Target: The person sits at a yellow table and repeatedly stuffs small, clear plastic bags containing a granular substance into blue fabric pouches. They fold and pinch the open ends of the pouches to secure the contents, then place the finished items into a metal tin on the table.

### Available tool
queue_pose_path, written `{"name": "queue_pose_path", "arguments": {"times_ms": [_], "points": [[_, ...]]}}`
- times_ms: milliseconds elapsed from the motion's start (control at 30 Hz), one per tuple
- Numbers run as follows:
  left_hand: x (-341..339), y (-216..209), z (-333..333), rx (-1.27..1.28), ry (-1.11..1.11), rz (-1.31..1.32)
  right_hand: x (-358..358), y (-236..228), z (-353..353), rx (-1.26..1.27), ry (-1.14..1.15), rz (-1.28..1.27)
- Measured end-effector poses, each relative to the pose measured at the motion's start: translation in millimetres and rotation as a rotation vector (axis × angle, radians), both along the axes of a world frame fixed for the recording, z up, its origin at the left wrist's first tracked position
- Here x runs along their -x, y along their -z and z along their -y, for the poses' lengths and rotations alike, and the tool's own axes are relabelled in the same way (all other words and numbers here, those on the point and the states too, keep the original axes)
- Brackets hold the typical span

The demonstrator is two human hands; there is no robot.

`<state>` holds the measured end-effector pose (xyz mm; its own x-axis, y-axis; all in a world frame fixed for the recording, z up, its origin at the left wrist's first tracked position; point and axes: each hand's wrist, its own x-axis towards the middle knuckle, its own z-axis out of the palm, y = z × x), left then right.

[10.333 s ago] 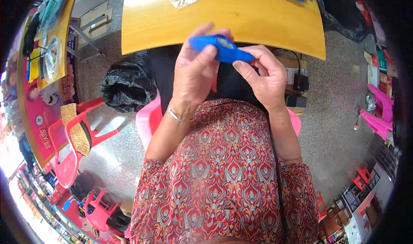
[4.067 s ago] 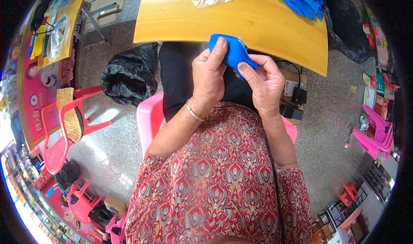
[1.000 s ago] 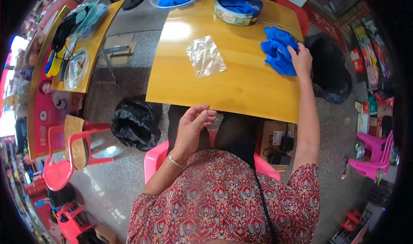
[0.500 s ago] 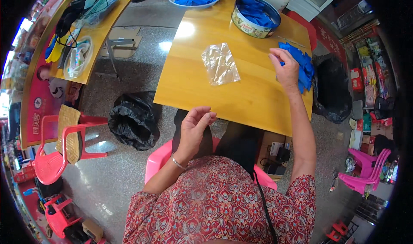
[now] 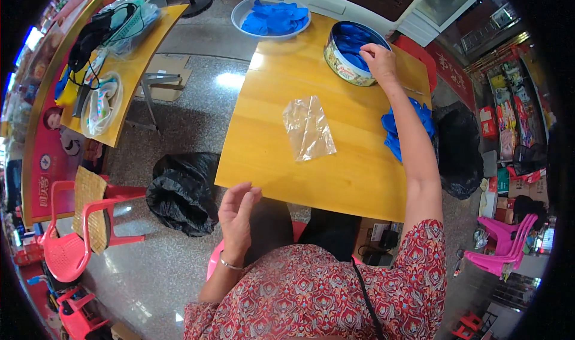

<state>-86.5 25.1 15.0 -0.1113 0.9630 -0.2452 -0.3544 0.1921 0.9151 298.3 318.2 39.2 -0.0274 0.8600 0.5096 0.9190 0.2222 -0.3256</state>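
Observation:
My right hand (image 5: 380, 62) reaches over the near right rim of a round tin (image 5: 346, 70) at the table's far side. Its fingers are bent and drawn together above the crumpled blue pieces (image 5: 353, 37) inside, which look like thin gloves. Anything in the fingertips is too small to make out. My left hand (image 5: 237, 215) is off the table's near left edge, holding nothing, fingers loosely bent and apart from the thumb. Flat on the tabletop lies a clear plastic bag (image 5: 309, 129). A blue pile (image 5: 407, 127) lies at the right edge, partly hidden by my right forearm.
A white basin (image 5: 242, 11) with more blue pieces stands at the far left of the yellow table (image 5: 263, 154). Black bag-lined bins (image 5: 182, 193) flank it on both sides. Left are a cluttered side table (image 5: 129, 70) and a pink chair (image 5: 72, 244).
My right hand has moved from beside the blue pile forward and left to the tin. My left hand has shifted left, away from the table edge. The view has tilted upward.

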Motion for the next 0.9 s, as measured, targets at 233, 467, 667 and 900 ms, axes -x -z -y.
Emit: {"name": "queue_pose_path", "arguments": {"times_ms": [233, 467, 667, 900], "points": [[0, 1, -10, 0.032, -0.031, 0.017, 20, 16, -47, 0.241, 0.040, 0.275], [-7, 2, -14, 0.050, 0.029, 0.067, 5, 26, -69, 0.213, 0.083, 0.146], [-14, 3, -14, 0.064, 0.086, 0.050, -6, -18, -30, 0.174, 0.015, -0.617], [-37, -8, -7, 0.028, 0.138, 0.068, 21, -48, 76, 0.475, -0.292, -1.297]]}}
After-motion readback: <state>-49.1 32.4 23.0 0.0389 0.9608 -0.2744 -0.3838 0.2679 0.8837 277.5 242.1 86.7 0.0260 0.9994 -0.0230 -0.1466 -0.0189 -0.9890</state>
